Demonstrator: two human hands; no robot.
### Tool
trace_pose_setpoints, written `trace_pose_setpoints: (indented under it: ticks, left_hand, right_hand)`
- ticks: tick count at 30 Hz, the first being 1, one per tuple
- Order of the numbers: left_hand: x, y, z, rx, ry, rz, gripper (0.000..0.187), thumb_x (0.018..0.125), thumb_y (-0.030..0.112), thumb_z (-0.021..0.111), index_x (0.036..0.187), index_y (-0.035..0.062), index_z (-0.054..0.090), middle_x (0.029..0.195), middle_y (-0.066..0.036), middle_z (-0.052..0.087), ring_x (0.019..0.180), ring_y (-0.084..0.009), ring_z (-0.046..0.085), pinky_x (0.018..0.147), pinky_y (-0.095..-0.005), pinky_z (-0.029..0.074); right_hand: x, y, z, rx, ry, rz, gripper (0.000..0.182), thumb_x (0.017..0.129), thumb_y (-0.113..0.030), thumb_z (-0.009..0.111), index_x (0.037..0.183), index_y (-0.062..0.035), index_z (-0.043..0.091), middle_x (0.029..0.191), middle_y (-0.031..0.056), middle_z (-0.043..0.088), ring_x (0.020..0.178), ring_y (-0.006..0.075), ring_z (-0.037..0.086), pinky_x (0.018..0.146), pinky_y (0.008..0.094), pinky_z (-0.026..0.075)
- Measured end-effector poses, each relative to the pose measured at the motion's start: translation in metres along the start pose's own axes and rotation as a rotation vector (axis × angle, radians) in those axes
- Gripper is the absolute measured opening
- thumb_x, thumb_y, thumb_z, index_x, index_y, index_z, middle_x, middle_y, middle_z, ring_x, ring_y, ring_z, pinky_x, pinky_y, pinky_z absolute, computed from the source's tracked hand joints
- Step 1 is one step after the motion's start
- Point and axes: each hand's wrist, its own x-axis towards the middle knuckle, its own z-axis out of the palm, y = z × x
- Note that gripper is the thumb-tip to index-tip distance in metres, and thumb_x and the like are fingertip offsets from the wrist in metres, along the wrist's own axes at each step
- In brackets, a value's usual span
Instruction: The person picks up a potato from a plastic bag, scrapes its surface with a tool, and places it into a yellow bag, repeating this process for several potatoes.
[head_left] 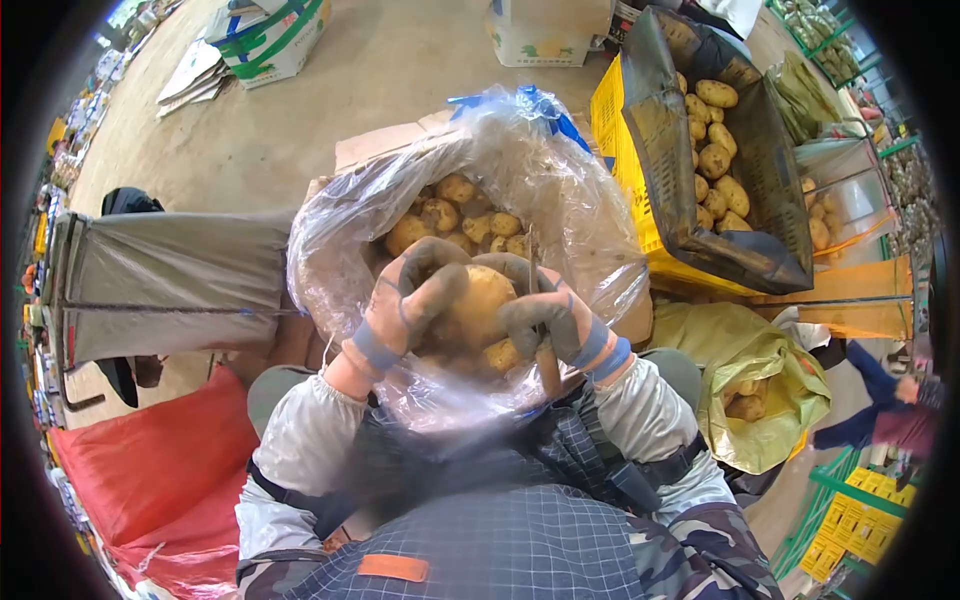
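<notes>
Nearest the viewer, the person's checked apron [500, 550] and pale sleeves fill the lower frame. Both gloved hands meet just above it. The left hand [410, 300] is wrapped around a large potato [480, 300], fingers curled over its top and left side. The right hand [550, 320] is closed around what appears to be a thin blade [532, 275], standing nearly upright against the potato's right side; the object is too small to identify with certainty.

Risk 1: the blade sits close to the left hand's fingertips. A slip on the rounded skin could carry the edge into the glove.

Risk 2: the potato is held over the open clear plastic bag [340, 260], which holds more potatoes [460, 215]. A loosened grip would likely drop it back among them, mixing worked with unworked stock.

Risk 3: the bag's film is thin and crumpled just beside the blade. Contact could tear it and let the contents spill.

To the left lies a red sack [150, 460]; to the right, a yellow-green bag [760, 370] with a few potatoes. Farther off, a yellow crate [625, 160] with a dark liner holds sorted potatoes. Cardboard boxes [275, 35] stand on the floor beyond.
</notes>
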Motion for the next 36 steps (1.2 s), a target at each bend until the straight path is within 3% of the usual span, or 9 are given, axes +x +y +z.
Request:
trace_pose_setpoints:
  ticks: [2,5,9,14,18,24,32,34,36]
  left_hand:
    - [0.001,-0.018,-0.001,-0.033,0.041,0.074,0.033,0.096,0.031,0.055,0.112,0.003,0.065,0.093,-0.003,0.066,0.076,-0.0114,0.061,0.07,-0.0254,0.05]
    - [-0.002,-0.003,-0.006,-0.254,0.067,-0.258,0.026,0.094,0.021,0.059,0.112,0.0031,0.065,0.09,-0.001,0.066,0.075,-0.0092,0.061,0.07,-0.025,0.052]
    - [-0.004,0.008,0.002,-0.261,0.069,-0.07,0.022,0.092,0.01,0.061,0.112,0.0018,0.066,0.096,-0.002,0.067,0.087,-0.009,0.061,0.081,-0.0255,0.051]
    - [-0.001,-0.016,-0.003,-0.155,0.057,0.076,0.019,0.092,0.007,0.064,0.11,0.0006,0.067,0.103,-0.003,0.068,0.095,-0.0098,0.06,0.088,-0.0263,0.049]
    - [-0.004,-0.003,0.0,-0.305,0.151,-0.017,0.023,0.087,0.008,0.072,0.108,0.0012,0.067,0.103,-0.004,0.067,0.093,-0.0099,0.061,0.086,-0.0262,0.05]
    - [-0.002,0.003,0.008,0.174,0.116,0.398,0.023,0.08,0.004,0.079,0.098,0.0014,0.065,0.1,-0.007,0.064,0.087,-0.016,0.062,0.079,-0.0288,0.051]
    - [0.005,-0.005,0.005,0.079,0.284,0.106,0.015,0.085,0.011,0.075,0.092,0.0,0.067,0.084,-0.009,0.069,0.073,-0.0193,0.064,0.073,-0.0321,0.053]
    - [0.006,-0.006,-0.012,-0.119,0.295,-0.143,0.017,0.087,0.014,0.073,0.094,-0.0006,0.068,0.085,-0.01,0.071,0.07,-0.0211,0.065,0.072,-0.0329,0.053]
    - [0.01,-0.034,-0.024,0.042,0.328,-0.153,0.022,0.089,0.018,0.071,0.103,0.0005,0.069,0.094,-0.013,0.072,0.08,-0.0248,0.068,0.079,-0.0342,0.054]
  right_hand:
    - [0.003,0.012,-0.006,0.118,-0.062,0.004,0.055,0.082,-0.01,0.064,0.135,-0.0002,0.056,0.113,0.0081,0.066,0.089,0.0111,0.062,0.073,0.0224,0.051]
    - [0.009,0.02,-0.017,0.254,-0.091,-0.004,0.051,0.086,-0.017,0.059,0.133,0.0004,0.055,0.103,0.0099,0.065,0.07,0.0133,0.058,0.06,0.0255,0.048]
    - [0.006,0.03,-0.022,0.23,0.05,-0.023,0.052,0.087,-0.03,0.056,0.124,0.0056,0.057,0.072,0.0142,0.062,0.047,0.0194,0.05,0.052,0.0378,0.045]
    - [0.011,0.043,-0.035,0.408,0.031,0.001,0.056,0.088,-0.036,0.057,0.123,0.0071,0.056,0.077,0.0167,0.065,0.048,0.0201,0.053,0.052,0.0387,0.048]
    - [0.014,0.045,-0.042,0.372,0.038,-0.078,0.047,0.091,-0.036,0.056,0.116,0.0037,0.059,0.082,0.0143,0.066,0.051,0.021,0.055,0.05,0.0374,0.049]
    - [0.01,0.033,-0.028,0.4,0.031,-0.045,0.032,0.095,-0.034,0.055,0.102,-0.0037,0.064,0.08,0.0072,0.063,0.053,0.0214,0.055,0.047,0.0336,0.045]
    - [0.003,0.018,-0.019,0.466,0.183,-0.078,0.037,0.093,-0.039,0.056,0.109,-0.0071,0.064,0.084,0.007,0.063,0.064,0.0169,0.058,0.052,0.031,0.047]
    - [0.007,0.006,-0.078,0.381,0.275,-0.399,0.055,0.088,-0.045,0.059,0.119,0.0001,0.058,0.083,0.0089,0.063,0.056,0.015,0.054,0.047,0.0314,0.043]
    - [-0.012,-0.037,-0.105,0.396,0.163,-0.564,0.057,0.088,-0.045,0.06,0.121,0.0006,0.058,0.087,0.0092,0.063,0.057,0.0132,0.052,0.049,0.0299,0.043]
